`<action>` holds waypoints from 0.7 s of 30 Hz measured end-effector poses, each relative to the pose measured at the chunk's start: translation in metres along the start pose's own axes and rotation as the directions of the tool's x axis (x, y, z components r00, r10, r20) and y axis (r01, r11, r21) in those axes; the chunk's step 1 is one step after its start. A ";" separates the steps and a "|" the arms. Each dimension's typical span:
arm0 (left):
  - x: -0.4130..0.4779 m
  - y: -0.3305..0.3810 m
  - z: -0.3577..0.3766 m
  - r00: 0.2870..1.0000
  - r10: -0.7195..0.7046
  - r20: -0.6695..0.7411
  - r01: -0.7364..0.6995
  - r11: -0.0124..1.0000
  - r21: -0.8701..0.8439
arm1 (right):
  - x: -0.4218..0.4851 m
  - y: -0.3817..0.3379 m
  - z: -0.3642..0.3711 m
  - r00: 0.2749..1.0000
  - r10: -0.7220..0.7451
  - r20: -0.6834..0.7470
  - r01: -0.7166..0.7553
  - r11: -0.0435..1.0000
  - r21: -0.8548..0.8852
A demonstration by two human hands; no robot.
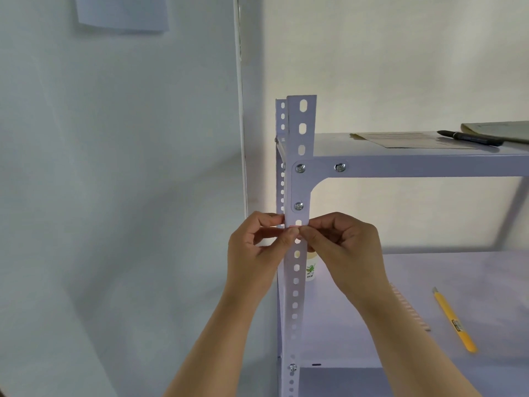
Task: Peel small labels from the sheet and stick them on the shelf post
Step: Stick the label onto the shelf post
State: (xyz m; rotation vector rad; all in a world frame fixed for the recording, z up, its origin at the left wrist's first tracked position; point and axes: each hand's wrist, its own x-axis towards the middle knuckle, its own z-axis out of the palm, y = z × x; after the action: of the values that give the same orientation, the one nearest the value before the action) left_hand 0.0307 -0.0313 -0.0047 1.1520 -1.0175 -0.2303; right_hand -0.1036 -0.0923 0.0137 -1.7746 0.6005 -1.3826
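Left hand (257, 242) thumb pressing a small red-edged label (293, 227) onto the shelf post (297, 179), just under the bracket bolt. Right hand (340, 242) fingers curled, seemingly pinching the label's other end. Yellow utility knife (453, 320) lies on lower shelf (458, 267).

Pale lilac-grey shelf post (299, 156) punched with row of white-looking oval holes, silver bolts at bracket. Small white label (294, 227) with red border on post face. Right of post: black marker pen (472, 138) on upper shelf; yellow utility knife (453, 320) and pink-striped label sheet (412, 309) on lower shelf. Just right of post, white cup (311, 267) with green print.
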 end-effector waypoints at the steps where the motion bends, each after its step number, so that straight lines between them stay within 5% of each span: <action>1: 0.000 0.000 0.000 1.000 -0.002 -0.003 0.002 1.000 0.002 | 0.000 -0.001 0.001 1.000 0.000 -0.003 0.000 1.000 0.003; 9: 0.006 0.001 -0.015 0.991 -0.030 0.130 0.034 0.999 -0.023 | -0.001 -0.003 0.000 0.996 0.085 0.027 -0.087 0.994 0.065; 21: -0.011 0.004 -0.033 0.944 0.094 0.316 -0.175 0.955 0.241 | -0.037 0.001 0.013 0.976 0.211 -0.049 -0.211 0.977 0.013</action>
State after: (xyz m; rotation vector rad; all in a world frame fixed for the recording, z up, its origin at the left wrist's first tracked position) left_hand 0.0484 -0.0018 -0.0086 1.3077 -1.4279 -0.1654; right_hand -0.1025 -0.0608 -0.0099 -1.6222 0.7862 -1.2839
